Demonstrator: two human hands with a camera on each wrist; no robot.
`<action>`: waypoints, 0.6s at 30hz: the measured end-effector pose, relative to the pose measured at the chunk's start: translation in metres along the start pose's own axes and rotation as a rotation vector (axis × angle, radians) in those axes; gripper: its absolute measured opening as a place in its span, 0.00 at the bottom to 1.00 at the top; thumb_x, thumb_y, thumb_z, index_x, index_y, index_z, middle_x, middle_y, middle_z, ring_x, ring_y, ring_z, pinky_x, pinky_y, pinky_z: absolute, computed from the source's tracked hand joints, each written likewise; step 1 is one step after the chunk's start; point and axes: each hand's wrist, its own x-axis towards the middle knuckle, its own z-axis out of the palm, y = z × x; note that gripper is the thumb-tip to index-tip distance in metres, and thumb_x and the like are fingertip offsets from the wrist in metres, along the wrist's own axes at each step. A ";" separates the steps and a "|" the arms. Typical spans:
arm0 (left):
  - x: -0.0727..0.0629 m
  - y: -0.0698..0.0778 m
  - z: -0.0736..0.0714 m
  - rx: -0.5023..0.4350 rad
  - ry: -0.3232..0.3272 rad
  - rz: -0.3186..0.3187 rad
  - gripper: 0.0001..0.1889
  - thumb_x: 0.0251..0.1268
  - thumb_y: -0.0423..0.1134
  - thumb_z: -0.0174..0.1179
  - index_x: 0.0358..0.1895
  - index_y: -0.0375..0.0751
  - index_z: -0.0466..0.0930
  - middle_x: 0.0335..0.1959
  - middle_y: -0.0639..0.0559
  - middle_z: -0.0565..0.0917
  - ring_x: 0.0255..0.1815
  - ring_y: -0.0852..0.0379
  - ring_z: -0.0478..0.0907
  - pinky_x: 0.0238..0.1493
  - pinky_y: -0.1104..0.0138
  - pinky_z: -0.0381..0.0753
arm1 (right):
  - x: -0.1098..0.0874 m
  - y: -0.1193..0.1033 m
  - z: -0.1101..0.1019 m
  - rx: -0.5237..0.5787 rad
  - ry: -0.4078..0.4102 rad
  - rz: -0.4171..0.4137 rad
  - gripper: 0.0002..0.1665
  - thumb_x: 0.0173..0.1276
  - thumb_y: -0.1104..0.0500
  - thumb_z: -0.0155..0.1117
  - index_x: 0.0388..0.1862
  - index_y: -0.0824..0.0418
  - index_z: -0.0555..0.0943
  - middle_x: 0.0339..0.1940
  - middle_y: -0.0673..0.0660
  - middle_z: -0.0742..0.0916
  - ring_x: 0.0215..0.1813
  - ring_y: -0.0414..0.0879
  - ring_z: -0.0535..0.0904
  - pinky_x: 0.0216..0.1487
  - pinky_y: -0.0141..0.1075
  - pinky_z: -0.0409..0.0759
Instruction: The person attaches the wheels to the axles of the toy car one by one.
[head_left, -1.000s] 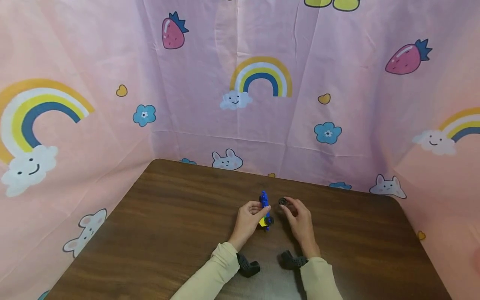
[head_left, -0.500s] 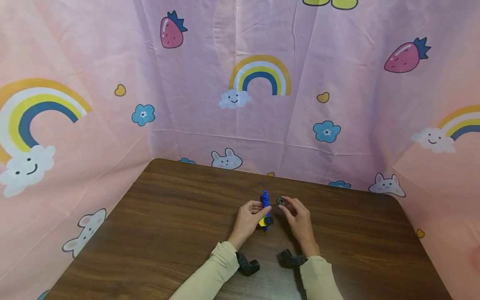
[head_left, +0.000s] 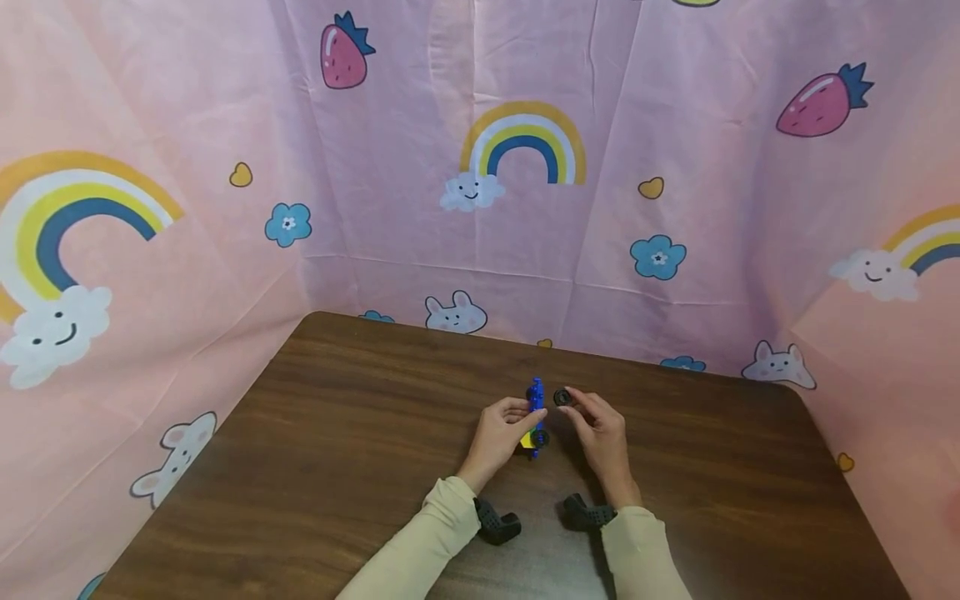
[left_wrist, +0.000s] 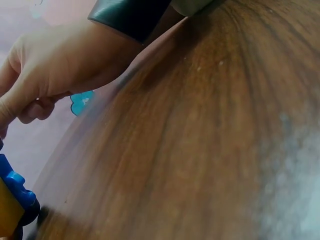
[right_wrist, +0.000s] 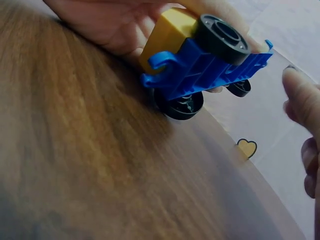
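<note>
My left hand [head_left: 497,435] grips a blue and yellow toy train wagon [head_left: 537,400], held on end above the table with its underside facing right. In the right wrist view the blue wagon base [right_wrist: 200,70] has hooked couplings at its ends and three black wheels showing, one of them a near wheel [right_wrist: 222,39]. To the right of it, my right hand [head_left: 606,435] pinches a loose black wheel [head_left: 562,397] between thumb and fingers, a small gap from the wagon. The left wrist view catches my right hand [left_wrist: 60,65] and only a corner of the wagon [left_wrist: 15,185].
Both hands are over a brown wood-grain table [head_left: 360,417]. A dark camera mount [head_left: 498,523] sits on my left wrist, another mount [head_left: 588,512] on my right. A pink and lilac printed cloth [head_left: 390,183] hangs around the table's back and sides.
The gap between the wagon and the loose wheel has narrowed a little, and the wheel has turned slightly in my right fingers. The head view has tilted a little.
</note>
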 end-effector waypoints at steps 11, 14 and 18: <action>-0.002 0.001 0.000 0.008 -0.023 -0.012 0.24 0.67 0.56 0.71 0.54 0.40 0.85 0.49 0.47 0.89 0.49 0.53 0.85 0.53 0.59 0.87 | 0.004 -0.011 0.002 0.009 -0.015 -0.041 0.22 0.55 0.79 0.76 0.51 0.72 0.87 0.30 0.61 0.88 0.24 0.46 0.81 0.28 0.22 0.73; -0.001 0.001 0.000 0.013 -0.025 -0.003 0.24 0.66 0.56 0.71 0.53 0.40 0.86 0.49 0.47 0.89 0.48 0.54 0.85 0.52 0.60 0.87 | 0.004 -0.010 0.002 0.024 -0.037 -0.044 0.23 0.57 0.76 0.77 0.53 0.69 0.88 0.31 0.59 0.89 0.25 0.44 0.81 0.29 0.22 0.73; 0.001 0.001 0.000 0.019 -0.040 0.011 0.23 0.66 0.55 0.71 0.53 0.41 0.86 0.48 0.47 0.89 0.47 0.55 0.85 0.52 0.60 0.87 | 0.006 -0.010 0.002 0.029 -0.068 -0.061 0.22 0.59 0.74 0.76 0.54 0.68 0.87 0.32 0.57 0.89 0.27 0.42 0.81 0.32 0.21 0.75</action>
